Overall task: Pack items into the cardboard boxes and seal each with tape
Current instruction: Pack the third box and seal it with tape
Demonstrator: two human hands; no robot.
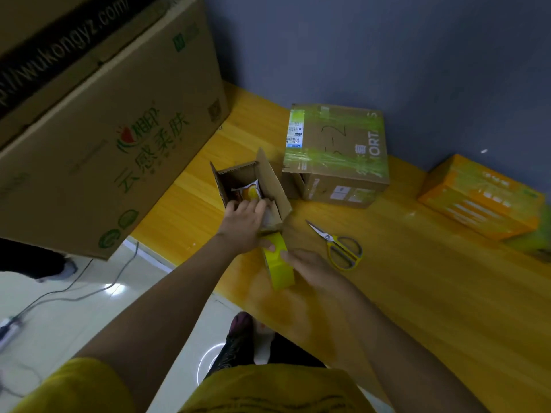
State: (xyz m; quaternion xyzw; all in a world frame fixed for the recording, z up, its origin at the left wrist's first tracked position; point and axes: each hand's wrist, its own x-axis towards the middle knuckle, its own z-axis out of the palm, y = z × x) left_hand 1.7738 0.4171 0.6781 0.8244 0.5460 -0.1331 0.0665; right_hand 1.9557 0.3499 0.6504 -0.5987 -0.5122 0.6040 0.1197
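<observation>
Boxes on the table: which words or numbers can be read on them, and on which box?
"wukongyz.com/": big box, top edge.
Green Chinese characters: big box, side.
"ORT" and a handwritten "2": taped box.
"501E": white label on taped box; the rest is too small.
Orange box: print blurred.

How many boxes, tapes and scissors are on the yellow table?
Cardboard boxes: 3, small open box, taped box, big box
Orange boxes: 1
Tape rolls: 1
Scissors: 1
Total: 6
</observation>
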